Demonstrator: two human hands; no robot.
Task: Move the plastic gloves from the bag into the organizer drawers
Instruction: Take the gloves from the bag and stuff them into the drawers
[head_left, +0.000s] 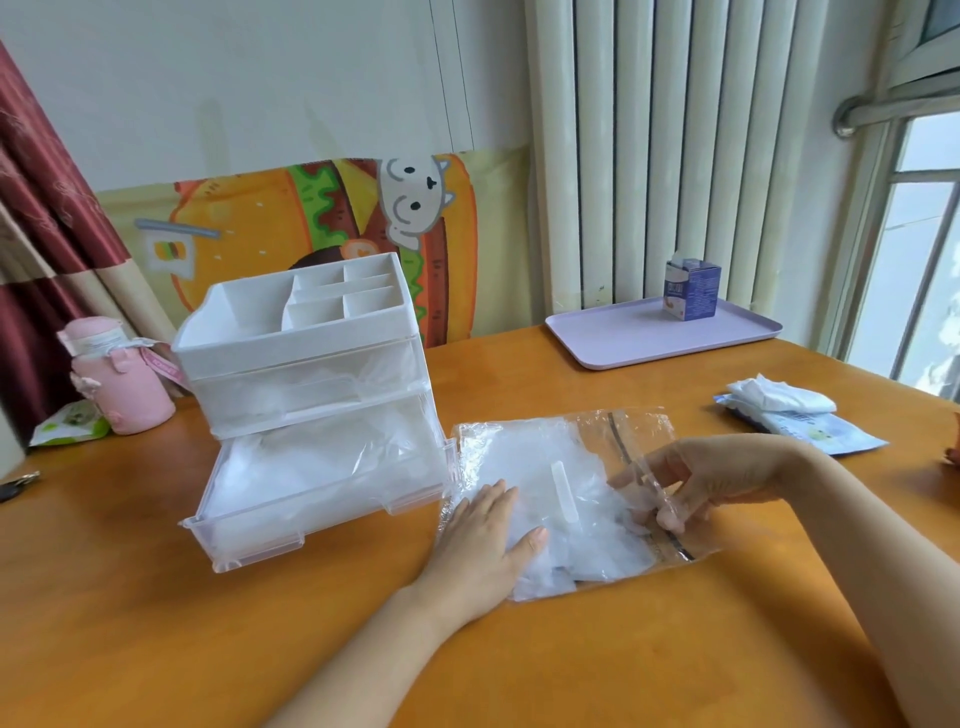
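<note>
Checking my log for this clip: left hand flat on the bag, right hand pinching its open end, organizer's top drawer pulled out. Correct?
No: the head view shows the bottom drawer pulled out, the upper drawer shut. The left hand is flat on the bag and the right hand pinches its open end.

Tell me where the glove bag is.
In the head view the clear bag lies flat on the table, just right of the open bottom drawer, the left hand pressing it and the right hand pinching its mouth.

Single head-worn wide-angle view: above, behind left hand (480, 543) and right hand (714, 475), facing forward-down, near; bag (519, 457) between hands mid-frame.
</note>
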